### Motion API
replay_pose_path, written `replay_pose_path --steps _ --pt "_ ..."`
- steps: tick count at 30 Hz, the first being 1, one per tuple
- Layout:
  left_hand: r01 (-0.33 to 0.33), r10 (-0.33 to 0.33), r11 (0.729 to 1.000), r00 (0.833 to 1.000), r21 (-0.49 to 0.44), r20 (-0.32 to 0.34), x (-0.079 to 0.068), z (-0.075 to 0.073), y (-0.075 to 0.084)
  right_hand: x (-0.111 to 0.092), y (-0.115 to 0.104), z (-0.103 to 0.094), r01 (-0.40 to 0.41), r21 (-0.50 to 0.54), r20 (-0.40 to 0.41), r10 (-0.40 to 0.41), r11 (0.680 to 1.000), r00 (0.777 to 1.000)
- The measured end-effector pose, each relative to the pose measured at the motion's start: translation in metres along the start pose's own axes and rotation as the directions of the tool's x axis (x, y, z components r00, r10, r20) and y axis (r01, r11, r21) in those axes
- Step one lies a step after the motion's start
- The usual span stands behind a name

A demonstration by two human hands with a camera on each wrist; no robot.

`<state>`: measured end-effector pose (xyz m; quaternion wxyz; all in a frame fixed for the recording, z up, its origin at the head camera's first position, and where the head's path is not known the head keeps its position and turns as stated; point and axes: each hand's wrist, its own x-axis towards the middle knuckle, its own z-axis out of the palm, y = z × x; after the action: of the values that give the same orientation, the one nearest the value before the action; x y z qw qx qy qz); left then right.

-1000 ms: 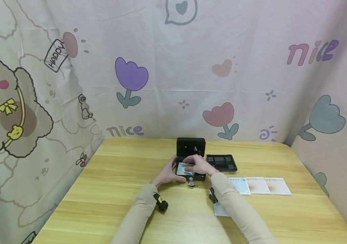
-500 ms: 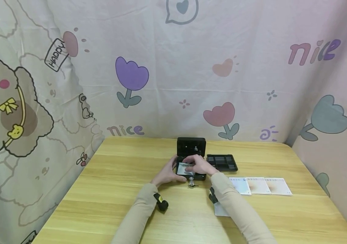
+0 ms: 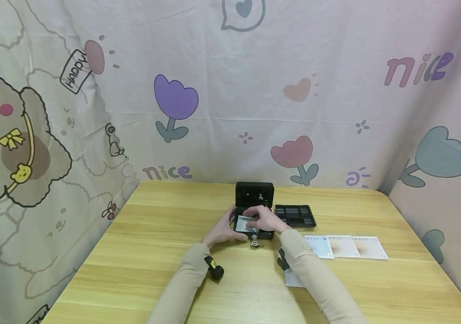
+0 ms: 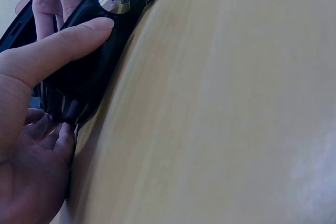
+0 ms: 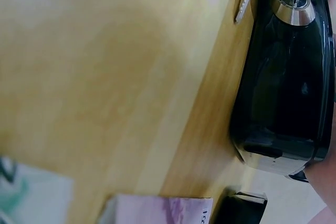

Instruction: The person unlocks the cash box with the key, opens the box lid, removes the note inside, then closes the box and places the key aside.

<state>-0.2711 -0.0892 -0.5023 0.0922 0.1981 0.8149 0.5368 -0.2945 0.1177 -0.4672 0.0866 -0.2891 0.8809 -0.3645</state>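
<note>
A small black cash box [image 3: 266, 236] stands with its lid [image 3: 254, 194] raised. My left hand [image 3: 221, 230] grips its left front corner. In the left wrist view the thumb [image 4: 68, 48] lies along the front wall, close to the silver lock [image 4: 114, 1], and the other fingers are at the box's side. Inside the box is a pale banknote [image 3: 242, 223]. Reaching in from the right, my right hand [image 3: 268, 219] holds it with curled fingers and the thumb across its face; the fingertips are partly hidden. A key ring with keys [image 3: 255, 244] hangs from the front lock.
Right of the box lies a black compartment tray [image 3: 295, 216]. A row of banknotes, one bluish [image 3: 321, 246] and two pinkish [image 3: 369, 248], lies nearer on the wooden table [image 3: 133, 261]. Another pale note [image 3: 293, 279] is partly covered by the right sleeve. A patterned curtain hangs behind.
Both hands, the box and the banknote keep their places across the frames. Only a slight shift of the head view shows.
</note>
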Motion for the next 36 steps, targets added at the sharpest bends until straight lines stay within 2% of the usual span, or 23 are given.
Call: replay_pose_path --steps 14,24,36 --pt "-0.001 0.001 1.000 1.000 0.005 -0.002 0.0002 0.0002 -0.0011 0.0007 0.0027 0.0016 0.011 0.006 -0.008 -0.010 1.000 1.000" --pt "0.000 0.000 1.000 1.000 0.005 -0.010 0.0001 0.0003 -0.0021 -0.0005 0.0011 0.0006 0.001 0.057 -0.012 0.000 0.998 1.000" --pt "0.005 -0.006 1.000 1.000 -0.011 -0.008 -0.0003 0.0001 -0.0015 -0.0012 0.0019 0.0003 0.030 0.142 -0.104 -0.015 0.989 0.994"
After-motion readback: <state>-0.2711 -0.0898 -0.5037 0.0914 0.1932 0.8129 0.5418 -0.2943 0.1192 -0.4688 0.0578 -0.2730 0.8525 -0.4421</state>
